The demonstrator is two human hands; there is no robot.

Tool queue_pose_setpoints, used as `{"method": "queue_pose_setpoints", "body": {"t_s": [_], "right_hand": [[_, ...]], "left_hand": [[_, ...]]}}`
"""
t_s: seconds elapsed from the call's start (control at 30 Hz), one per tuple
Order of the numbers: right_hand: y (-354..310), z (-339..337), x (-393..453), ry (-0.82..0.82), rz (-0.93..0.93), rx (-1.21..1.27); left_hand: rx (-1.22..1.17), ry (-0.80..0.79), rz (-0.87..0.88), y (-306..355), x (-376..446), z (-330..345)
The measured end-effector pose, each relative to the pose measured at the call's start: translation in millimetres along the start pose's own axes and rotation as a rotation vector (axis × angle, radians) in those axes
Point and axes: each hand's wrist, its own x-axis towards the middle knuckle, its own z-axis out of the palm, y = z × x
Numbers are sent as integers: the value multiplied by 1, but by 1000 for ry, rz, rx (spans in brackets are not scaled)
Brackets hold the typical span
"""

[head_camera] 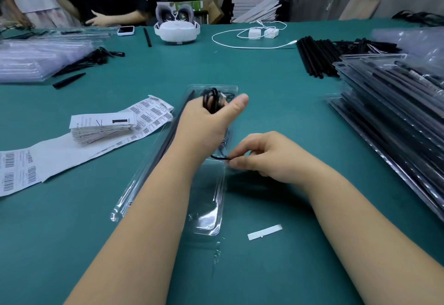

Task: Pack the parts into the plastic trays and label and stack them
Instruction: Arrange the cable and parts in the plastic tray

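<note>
Paper strip [265,232]: lies nearest me on the green table [276,268], just beside the tray's near end; I can't tell what it is.
Tray [206,218]: clear, lengthwise before me, so both hands can work along it.
My right hand [262,158]: fingertips pinched on the loose end of the black cable [219,157], holding it down at the tray's right edge.
My left hand [211,122]: curled round the coiled cable bundle [211,99] over the tray's far end, probably to seat it there.
Black rod [173,134]: already lying in the tray's left channel.
Label sheets [149,114]: to my left, within reach for labelling.
Filled trays [389,112]: stacked to my right.
</note>
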Motion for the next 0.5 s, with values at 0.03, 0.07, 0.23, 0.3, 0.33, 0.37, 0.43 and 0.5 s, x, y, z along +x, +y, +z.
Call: {"method": "queue_pose_setpoints", "body": {"t_s": [0.03,0.07,0.23,0.3,0.33,0.37,0.43,0.5], "right_hand": [[1,-2,0,11,5,-4],[1,-2,0,18,8,-5],[9,-4,6,144,53,65],[11,-4,7,151,87,131],[10,-4,7,150,98,163],[10,-4,7,147,107,189],[10,-7,6,122,123,234],[10,-10,4,84,135,261]], "left_hand": [[100,-29,9,-2,0,1],[216,-59,38,-4,0,2],[681,-123,149,-10,-4,2],[769,-162,125,-12,-3,0],[812,-180,114,-13,-3,0],[846,-192,110,-13,-2,0],[865,-181,117,-12,-2,1],[870,-141,154,-12,-1,1]]}}
